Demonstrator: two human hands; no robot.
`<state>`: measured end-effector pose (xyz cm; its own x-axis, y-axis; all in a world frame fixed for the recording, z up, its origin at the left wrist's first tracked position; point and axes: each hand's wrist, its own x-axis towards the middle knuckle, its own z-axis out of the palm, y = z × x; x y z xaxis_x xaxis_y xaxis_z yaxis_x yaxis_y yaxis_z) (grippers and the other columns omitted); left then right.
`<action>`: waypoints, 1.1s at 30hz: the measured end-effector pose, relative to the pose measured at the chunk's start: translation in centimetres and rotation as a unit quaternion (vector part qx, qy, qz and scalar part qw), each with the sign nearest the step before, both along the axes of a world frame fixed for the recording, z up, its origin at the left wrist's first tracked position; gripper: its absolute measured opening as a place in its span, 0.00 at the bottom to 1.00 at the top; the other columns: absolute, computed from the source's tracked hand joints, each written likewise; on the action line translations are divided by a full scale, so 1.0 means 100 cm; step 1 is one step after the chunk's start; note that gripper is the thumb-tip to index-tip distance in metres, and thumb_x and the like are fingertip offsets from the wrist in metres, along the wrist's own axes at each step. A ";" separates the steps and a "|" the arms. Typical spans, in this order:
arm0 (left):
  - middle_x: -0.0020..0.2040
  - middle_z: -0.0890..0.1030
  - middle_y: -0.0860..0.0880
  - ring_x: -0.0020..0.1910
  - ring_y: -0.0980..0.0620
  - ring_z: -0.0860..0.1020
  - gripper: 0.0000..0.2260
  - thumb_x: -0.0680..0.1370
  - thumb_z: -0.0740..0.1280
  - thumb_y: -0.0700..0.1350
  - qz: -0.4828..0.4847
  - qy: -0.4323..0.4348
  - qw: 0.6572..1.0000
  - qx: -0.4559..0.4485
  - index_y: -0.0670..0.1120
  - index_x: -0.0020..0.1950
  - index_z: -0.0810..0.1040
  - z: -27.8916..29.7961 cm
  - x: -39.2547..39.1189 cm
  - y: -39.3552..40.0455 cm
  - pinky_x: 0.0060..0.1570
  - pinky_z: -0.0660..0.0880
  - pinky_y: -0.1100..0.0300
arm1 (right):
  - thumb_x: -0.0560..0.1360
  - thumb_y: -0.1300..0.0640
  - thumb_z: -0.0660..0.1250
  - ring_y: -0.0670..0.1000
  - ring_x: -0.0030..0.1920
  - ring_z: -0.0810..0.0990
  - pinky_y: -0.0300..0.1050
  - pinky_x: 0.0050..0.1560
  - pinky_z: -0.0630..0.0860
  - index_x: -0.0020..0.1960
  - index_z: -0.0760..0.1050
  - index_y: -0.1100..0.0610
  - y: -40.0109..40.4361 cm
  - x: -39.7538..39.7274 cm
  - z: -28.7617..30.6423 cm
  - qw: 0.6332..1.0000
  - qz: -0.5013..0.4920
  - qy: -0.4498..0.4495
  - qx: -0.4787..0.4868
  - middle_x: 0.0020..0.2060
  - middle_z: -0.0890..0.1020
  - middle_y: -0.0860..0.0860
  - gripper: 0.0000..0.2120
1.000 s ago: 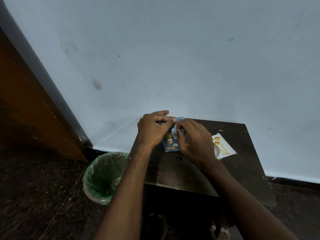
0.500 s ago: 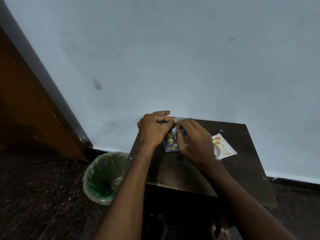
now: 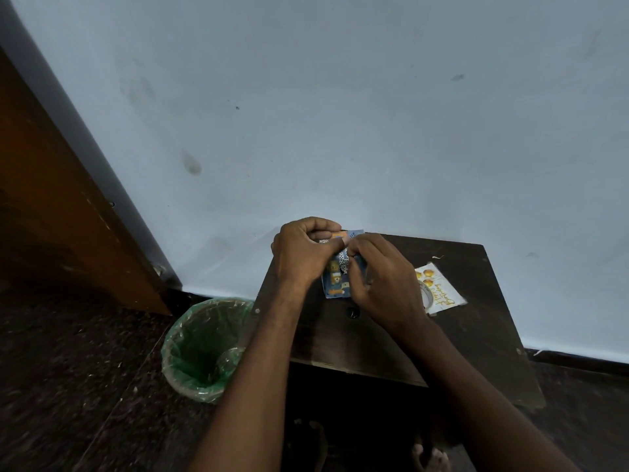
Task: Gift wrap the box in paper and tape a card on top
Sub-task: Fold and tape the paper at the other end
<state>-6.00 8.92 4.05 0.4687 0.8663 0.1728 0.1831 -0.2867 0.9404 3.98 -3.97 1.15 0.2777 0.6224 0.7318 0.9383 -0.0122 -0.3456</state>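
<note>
Dark table (image 3: 476, 335): wrapped box (image 3: 335, 284), card (image 3: 442, 291).

Two hands (image 3: 306, 253) (image 3: 384, 281), one wrapped box (image 3: 335, 281), one card (image 3: 442, 291), one bin (image 3: 204, 349).

Wrapped box (image 3: 335, 281) on table (image 3: 476, 335); card (image 3: 442, 291) at its 3 o'clock; bin (image 3: 200, 349) on floor at 8 o'clock.

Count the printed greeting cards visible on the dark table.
1: a white card with gold lettering and yellow dots lies flat on the dark wooden table, right of the right hand. Others may be hidden under the hands.
</note>
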 end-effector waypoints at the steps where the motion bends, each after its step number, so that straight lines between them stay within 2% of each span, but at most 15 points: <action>1: 0.43 0.89 0.56 0.44 0.63 0.86 0.09 0.69 0.84 0.43 0.004 -0.001 1.000 -0.007 0.50 0.46 0.89 0.001 0.000 0.000 0.54 0.85 0.55 | 0.76 0.64 0.70 0.52 0.50 0.81 0.50 0.46 0.79 0.51 0.79 0.60 -0.001 -0.001 -0.001 1.000 0.002 0.000 0.004 0.53 0.81 0.53 0.05; 5: 0.41 0.88 0.53 0.42 0.63 0.85 0.09 0.69 0.83 0.38 0.024 -0.030 0.998 -0.039 0.45 0.46 0.87 0.000 0.003 -0.002 0.47 0.84 0.62 | 0.74 0.61 0.73 0.52 0.48 0.79 0.51 0.44 0.77 0.51 0.77 0.58 0.000 -0.003 -0.005 1.000 -0.015 0.021 -0.001 0.52 0.79 0.52 0.08; 9: 0.41 0.89 0.48 0.41 0.58 0.87 0.08 0.71 0.82 0.36 0.035 -0.057 0.996 -0.053 0.40 0.47 0.87 0.001 0.004 -0.006 0.43 0.83 0.64 | 0.74 0.59 0.74 0.53 0.51 0.79 0.53 0.49 0.75 0.62 0.80 0.57 0.002 0.003 -0.004 0.999 -0.016 0.023 -0.019 0.55 0.79 0.52 0.17; 13: 0.42 0.89 0.49 0.43 0.56 0.88 0.06 0.72 0.81 0.36 0.042 -0.061 0.996 -0.054 0.42 0.46 0.87 -0.001 0.005 -0.005 0.46 0.85 0.59 | 0.73 0.61 0.74 0.54 0.48 0.81 0.54 0.47 0.74 0.52 0.85 0.56 0.003 0.005 -0.006 1.000 -0.022 -0.005 -0.001 0.53 0.80 0.53 0.08; 15: 0.42 0.89 0.50 0.44 0.55 0.88 0.06 0.73 0.80 0.36 0.044 -0.059 0.996 -0.050 0.44 0.46 0.87 -0.004 0.006 -0.005 0.50 0.86 0.53 | 0.72 0.61 0.75 0.54 0.47 0.80 0.53 0.46 0.74 0.45 0.81 0.57 0.002 0.006 -0.004 1.000 -0.022 -0.007 0.006 0.50 0.80 0.52 0.04; 17: 0.42 0.89 0.52 0.45 0.56 0.88 0.06 0.73 0.79 0.37 0.047 -0.056 0.996 -0.048 0.46 0.46 0.87 -0.004 0.006 -0.004 0.53 0.86 0.49 | 0.72 0.61 0.75 0.54 0.47 0.79 0.53 0.45 0.74 0.44 0.75 0.57 0.002 0.004 -0.002 1.000 -0.020 -0.002 0.004 0.50 0.80 0.51 0.08; 19: 0.42 0.89 0.53 0.45 0.57 0.88 0.06 0.73 0.78 0.38 0.043 -0.057 0.996 -0.048 0.47 0.47 0.88 -0.004 0.005 -0.003 0.54 0.85 0.48 | 0.73 0.60 0.74 0.53 0.50 0.78 0.54 0.47 0.74 0.53 0.78 0.56 0.003 0.003 -0.003 1.000 -0.016 0.002 -0.023 0.52 0.78 0.51 0.11; 21: 0.42 0.89 0.53 0.46 0.57 0.88 0.05 0.75 0.78 0.39 0.034 -0.063 0.996 -0.047 0.48 0.47 0.88 -0.004 0.006 -0.005 0.55 0.85 0.47 | 0.73 0.58 0.73 0.53 0.52 0.77 0.53 0.49 0.73 0.66 0.78 0.55 0.004 0.005 -0.004 0.998 -0.021 -0.009 -0.062 0.55 0.76 0.52 0.22; 23: 0.43 0.89 0.55 0.46 0.56 0.87 0.02 0.79 0.74 0.45 0.041 -0.060 0.997 -0.035 0.50 0.47 0.88 -0.003 0.006 -0.007 0.55 0.84 0.47 | 0.72 0.58 0.74 0.54 0.53 0.77 0.54 0.48 0.74 0.67 0.80 0.55 0.005 0.007 -0.004 0.997 -0.018 -0.022 -0.070 0.56 0.75 0.53 0.23; 24: 0.43 0.88 0.55 0.47 0.56 0.87 0.07 0.82 0.71 0.49 0.047 -0.054 0.997 -0.030 0.50 0.47 0.87 -0.002 0.006 -0.007 0.56 0.83 0.47 | 0.72 0.59 0.75 0.54 0.53 0.76 0.54 0.48 0.75 0.66 0.80 0.55 0.006 0.007 -0.003 0.998 -0.013 -0.016 -0.067 0.56 0.74 0.53 0.22; 26: 0.42 0.88 0.52 0.47 0.53 0.87 0.15 0.86 0.62 0.53 0.047 -0.067 0.995 -0.055 0.51 0.49 0.86 -0.002 0.006 -0.004 0.58 0.82 0.46 | 0.72 0.59 0.76 0.51 0.55 0.76 0.50 0.49 0.77 0.67 0.79 0.56 0.005 0.006 -0.001 0.998 0.006 0.031 -0.054 0.56 0.75 0.52 0.24; 29: 0.44 0.88 0.48 0.46 0.49 0.87 0.15 0.88 0.60 0.50 0.054 -0.112 0.988 -0.095 0.50 0.53 0.86 -0.002 0.006 0.000 0.57 0.83 0.43 | 0.71 0.62 0.78 0.43 0.56 0.78 0.35 0.50 0.77 0.74 0.73 0.54 0.000 0.006 0.002 0.988 0.024 0.152 -0.003 0.61 0.73 0.51 0.33; 31: 0.46 0.88 0.49 0.44 0.53 0.85 0.09 0.85 0.65 0.43 0.056 -0.115 0.990 -0.064 0.49 0.55 0.85 0.000 0.005 -0.002 0.54 0.84 0.48 | 0.70 0.67 0.79 0.45 0.58 0.81 0.36 0.47 0.81 0.75 0.70 0.55 -0.004 0.008 0.004 0.971 0.046 0.231 0.041 0.64 0.73 0.51 0.36; 33: 0.50 0.87 0.53 0.45 0.59 0.83 0.13 0.78 0.70 0.34 0.039 -0.082 0.996 0.019 0.49 0.57 0.85 0.002 0.004 -0.005 0.50 0.81 0.61 | 0.69 0.70 0.79 0.47 0.59 0.83 0.39 0.45 0.83 0.75 0.70 0.56 -0.005 0.010 0.005 0.956 0.055 0.280 0.063 0.65 0.74 0.53 0.38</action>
